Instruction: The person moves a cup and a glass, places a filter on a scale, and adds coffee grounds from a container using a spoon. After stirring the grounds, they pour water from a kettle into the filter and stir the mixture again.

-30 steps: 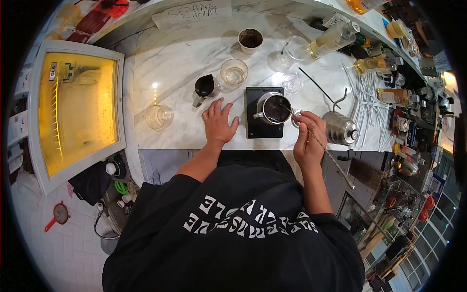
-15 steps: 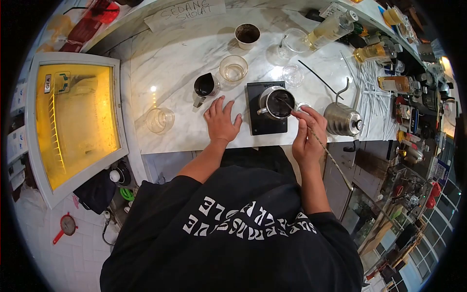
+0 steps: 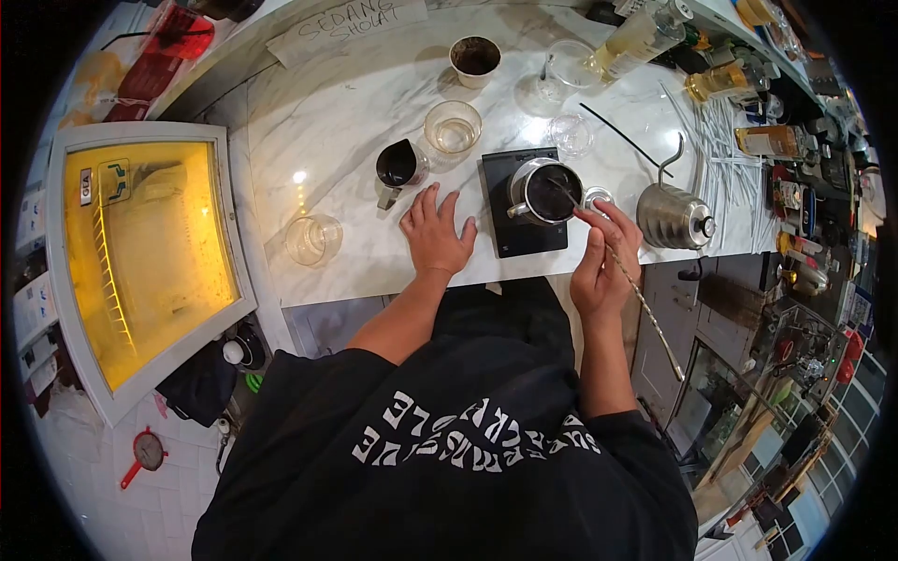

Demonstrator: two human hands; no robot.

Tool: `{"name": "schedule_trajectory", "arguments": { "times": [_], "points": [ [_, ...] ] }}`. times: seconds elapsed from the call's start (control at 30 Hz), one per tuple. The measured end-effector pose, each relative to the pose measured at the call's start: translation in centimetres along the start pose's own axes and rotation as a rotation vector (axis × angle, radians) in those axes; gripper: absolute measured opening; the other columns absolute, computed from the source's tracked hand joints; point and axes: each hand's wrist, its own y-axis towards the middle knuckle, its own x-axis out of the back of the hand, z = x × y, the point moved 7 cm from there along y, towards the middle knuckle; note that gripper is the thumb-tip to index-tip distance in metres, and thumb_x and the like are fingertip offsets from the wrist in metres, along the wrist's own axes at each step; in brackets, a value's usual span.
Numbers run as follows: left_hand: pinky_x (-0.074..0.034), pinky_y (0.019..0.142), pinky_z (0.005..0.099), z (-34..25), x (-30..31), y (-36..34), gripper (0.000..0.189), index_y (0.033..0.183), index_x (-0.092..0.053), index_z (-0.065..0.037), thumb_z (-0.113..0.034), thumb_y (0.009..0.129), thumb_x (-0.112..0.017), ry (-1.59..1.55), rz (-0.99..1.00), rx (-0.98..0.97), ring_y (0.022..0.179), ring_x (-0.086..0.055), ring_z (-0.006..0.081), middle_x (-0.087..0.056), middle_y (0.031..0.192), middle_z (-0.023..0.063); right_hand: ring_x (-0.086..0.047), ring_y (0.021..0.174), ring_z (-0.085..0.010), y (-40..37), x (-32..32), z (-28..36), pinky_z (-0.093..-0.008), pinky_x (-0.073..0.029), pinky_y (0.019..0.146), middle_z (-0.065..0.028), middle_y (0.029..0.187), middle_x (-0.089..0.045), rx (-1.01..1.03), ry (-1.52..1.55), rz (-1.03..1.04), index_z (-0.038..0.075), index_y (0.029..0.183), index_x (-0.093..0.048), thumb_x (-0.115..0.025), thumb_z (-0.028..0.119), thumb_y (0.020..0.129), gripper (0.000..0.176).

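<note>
A steel cup [image 3: 543, 191] with dark liquid stands on a black scale [image 3: 520, 205] on the marble counter [image 3: 327, 112]. My right hand [image 3: 601, 264] pinches a long twisted bar spoon [image 3: 639, 296], whose tip dips into the cup; the handle runs back past my wrist. My left hand [image 3: 434, 234] lies flat on the counter, fingers spread, just left of the scale, holding nothing. A small dark-filled pitcher [image 3: 395, 167] sits just beyond my left fingers.
A gooseneck kettle [image 3: 675, 213] stands right of the scale. Several glasses, including a tumbler [image 3: 452, 128] and a glass [image 3: 311, 239], a paper cup [image 3: 474, 59], bottles [image 3: 645, 35] and straws [image 3: 725, 150] crowd the counter. A lit yellow cabinet [image 3: 140, 252] is at the left.
The view has shifted slightly. My right hand keeps the spoon in the cup with small movement; my left hand stays flat on the counter.
</note>
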Motion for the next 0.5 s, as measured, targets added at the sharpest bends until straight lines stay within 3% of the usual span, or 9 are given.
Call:
{"name": "schedule_trajectory", "arguments": {
  "times": [0.27, 0.5],
  "points": [
    [-0.029, 0.116, 0.0557, 0.0, 0.0, 0.0, 0.06, 0.14, -0.061, -0.016, -0.039, 0.086, -0.077, -0.019, -0.013, -0.006, 0.146, -0.041, 0.0366, -0.049, 0.155, 0.0129, -0.067, 0.115, -0.0332, -0.9, 1.0, -1.5, -0.0443, -0.048, 0.1, -0.0169, 0.113, -0.076, -0.012, 0.059, 0.042, 0.004, 0.112, -0.076, -0.062, 0.004, 0.103, 0.017],
    [-0.029, 0.116, 0.0545, -0.1, -0.1, 0.1, 0.059, 0.139, -0.062, -0.018, -0.038, 0.086, -0.077, -0.001, -0.009, 0.008, 0.146, -0.041, 0.0353, -0.049, 0.156, 0.0122, -0.071, 0.114, -0.0335, 0.3, 0.7, -1.0, -0.0464, -0.046, 0.102, -0.0091, 0.109, -0.079, 0.044, 0.061, 0.062, 0.004, 0.113, -0.075, -0.065, 0.003, 0.101, 0.016]
  ]
}}
